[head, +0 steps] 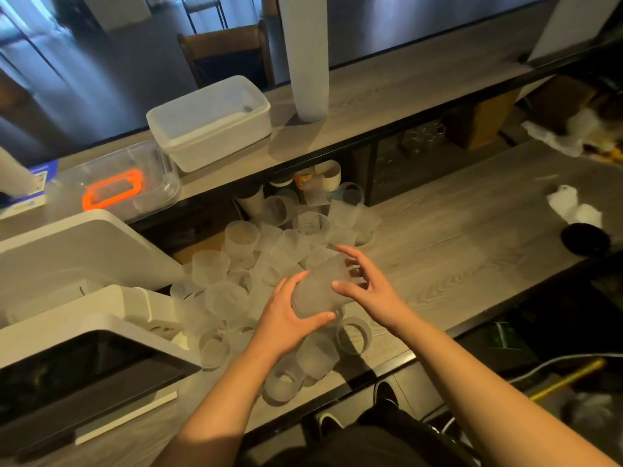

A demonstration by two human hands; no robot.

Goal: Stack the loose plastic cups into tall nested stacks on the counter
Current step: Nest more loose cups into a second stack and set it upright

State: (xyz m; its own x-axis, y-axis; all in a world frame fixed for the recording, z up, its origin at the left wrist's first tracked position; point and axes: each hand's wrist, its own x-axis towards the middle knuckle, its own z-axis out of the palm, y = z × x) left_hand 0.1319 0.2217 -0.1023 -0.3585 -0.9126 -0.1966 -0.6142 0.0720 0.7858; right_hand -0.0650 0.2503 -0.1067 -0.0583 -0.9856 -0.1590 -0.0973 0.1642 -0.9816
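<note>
The left hand (286, 318) grips a short stack of cups (322, 291) while the right hand (367, 284), fingers spread beside it, should seat each added cup squarely.

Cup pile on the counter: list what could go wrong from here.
1. The left hand grips a short nested stack above the loose cups; a slip could scatter them.
2. Some cups lie at the counter's front edge and might roll off.
3. The tall stack on the shelf could topple if bumped.
</note>
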